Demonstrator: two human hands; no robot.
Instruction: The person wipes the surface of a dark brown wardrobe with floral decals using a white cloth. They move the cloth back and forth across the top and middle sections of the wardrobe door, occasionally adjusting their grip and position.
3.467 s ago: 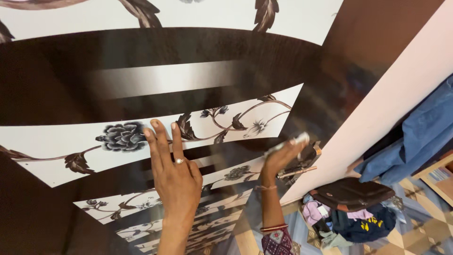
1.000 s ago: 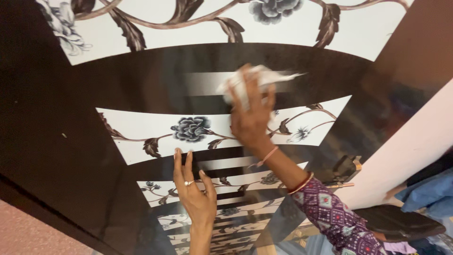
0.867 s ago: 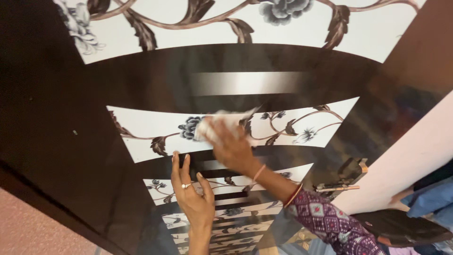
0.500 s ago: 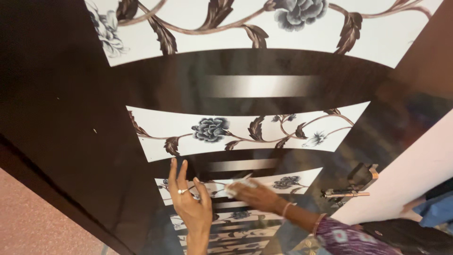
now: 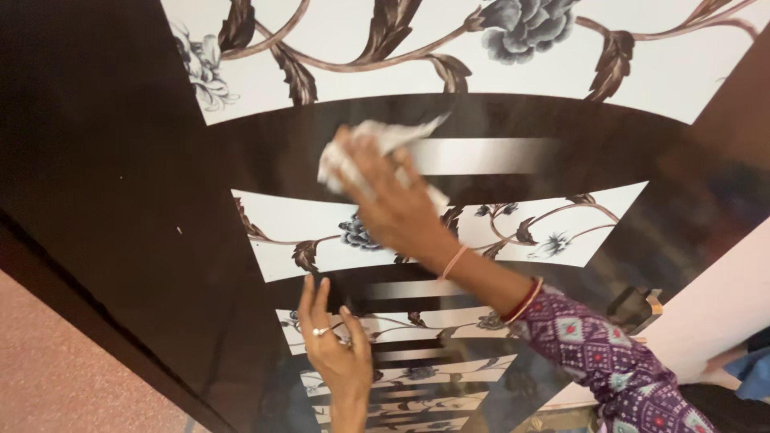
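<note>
A tall glossy dark cupboard door (image 5: 120, 160) with white bands of grey flowers and brown leaves fills the view. My right hand (image 5: 393, 204) presses a crumpled white cloth (image 5: 361, 144) against a dark band of the door, beside a bright reflected strip. My left hand (image 5: 333, 345), with a ring on one finger, lies flat on the door lower down, fingers together and pointing up. My right sleeve (image 5: 618, 369) is purple and patterned, with bangles at the wrist.
A metal door handle (image 5: 638, 305) sits at the door's right edge. A pale wall (image 5: 722, 297) runs past it, with blue cloth (image 5: 758, 373) at the far right. A pinkish surface (image 5: 64, 369) shows at the lower left.
My right hand swept the cloth down the door towards my left hand, then back up to the dark band. My left hand stayed flat on the door.
</note>
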